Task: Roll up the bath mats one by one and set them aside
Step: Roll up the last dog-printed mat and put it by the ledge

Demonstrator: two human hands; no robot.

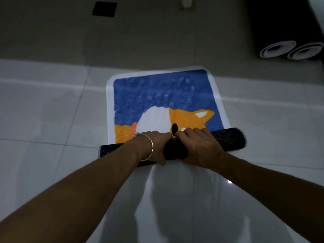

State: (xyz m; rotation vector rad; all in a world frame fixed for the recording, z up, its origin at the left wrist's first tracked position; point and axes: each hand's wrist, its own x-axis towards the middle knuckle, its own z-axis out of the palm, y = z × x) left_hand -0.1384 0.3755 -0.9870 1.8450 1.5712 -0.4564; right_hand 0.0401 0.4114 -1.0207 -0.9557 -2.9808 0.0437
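gripping the dark rolled part (pixel 226 137) of the bath mat (pixel 163 95), the left hand (pixel 156 148) and the right hand (pixel 198 146) are seen side by side at the middle of the roll, with fingers curled over its top. the unrolled remainder, blue with an orange dog, is spread flat on the glossy tiled floor (pixel 43 120) toward 12 o'clock from the hands, and its far edge is laid across a pale step (pixel 52 85). two finished rolls (pixel 278 50) are parked well apart at 2 o'clock. the main risk is judged to be a crooked roll: both ends are unsupported, and the end at 9 o'clock looks flatter and looser than the end at 3 o'clock, so the layers could be wound into a cone or telescoped. slipping is also to be feared, because the mat could be pushed along the shiny tile rather than rolled. where the step is met, a wrinkle could be trapped inside the roll. a bracelet (pixel 149 142) is worn on the left wrist and could be snagged on the pile.
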